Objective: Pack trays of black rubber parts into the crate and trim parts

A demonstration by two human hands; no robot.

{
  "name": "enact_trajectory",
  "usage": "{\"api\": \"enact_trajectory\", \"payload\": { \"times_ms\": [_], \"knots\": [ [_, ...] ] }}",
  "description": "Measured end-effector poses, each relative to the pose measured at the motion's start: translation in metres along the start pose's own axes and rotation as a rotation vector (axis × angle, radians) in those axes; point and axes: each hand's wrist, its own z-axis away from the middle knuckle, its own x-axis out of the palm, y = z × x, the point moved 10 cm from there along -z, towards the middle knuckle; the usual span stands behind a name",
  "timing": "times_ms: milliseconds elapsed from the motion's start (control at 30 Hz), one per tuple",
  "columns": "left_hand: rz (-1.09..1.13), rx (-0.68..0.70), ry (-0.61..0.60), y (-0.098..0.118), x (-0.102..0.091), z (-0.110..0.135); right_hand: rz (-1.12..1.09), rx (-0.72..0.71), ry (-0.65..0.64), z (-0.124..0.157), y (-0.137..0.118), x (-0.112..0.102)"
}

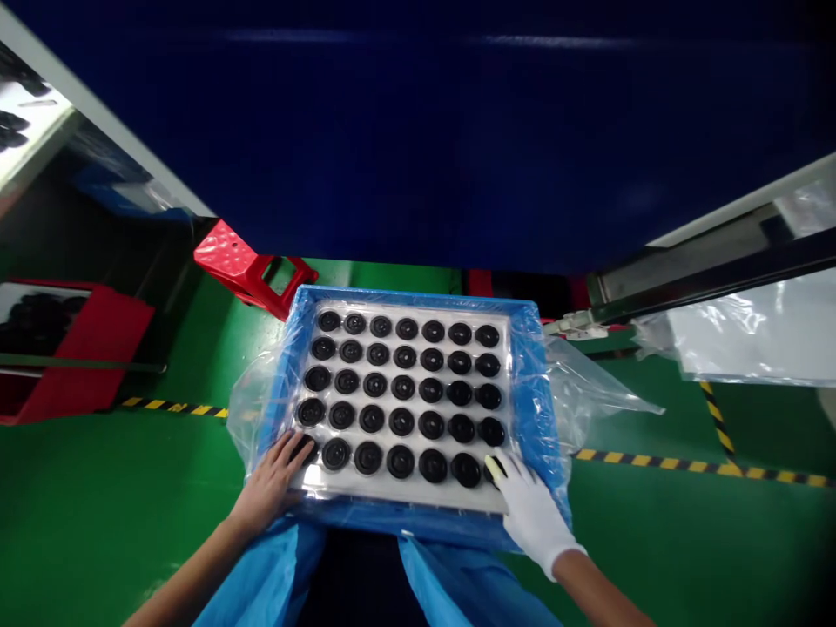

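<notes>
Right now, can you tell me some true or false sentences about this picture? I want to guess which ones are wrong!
1. The right hand wears a white glove. True.
2. The left hand wears a white glove too. False: it is bare.
3. The black round pieces sit in rows inside a blue crate. True.
4. The floor is red. False: it is green.

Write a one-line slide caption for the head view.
Bare left hand and white-gloved right hand rest on a plastic-lined blue crate holding rows of black round parts.
</notes>
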Motion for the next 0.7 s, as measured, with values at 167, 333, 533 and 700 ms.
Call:
{"api": "enact_trajectory", "payload": {
  "times_ms": [167,333,533,700],
  "knots": [
    [-0.065,0.004,-0.064,0.004,0.014,-0.014,0.011,-0.006,0.007,-0.006,0.007,0.008],
    [-0.008,-0.155,-0.178,-0.007,0.046,-0.032,0.060,0.111,0.001,-0.013,0.012,0.017],
    [0.078,-0.165,-0.171,-0.019,0.072,-0.042,0.128,0.097,-0.047,-0.024,0.005,0.014],
    [0.092,-0.232,-0.204,-0.021,0.076,-0.032,0.141,0.062,-0.144,-0.020,0.009,0.018]
  ]
}}
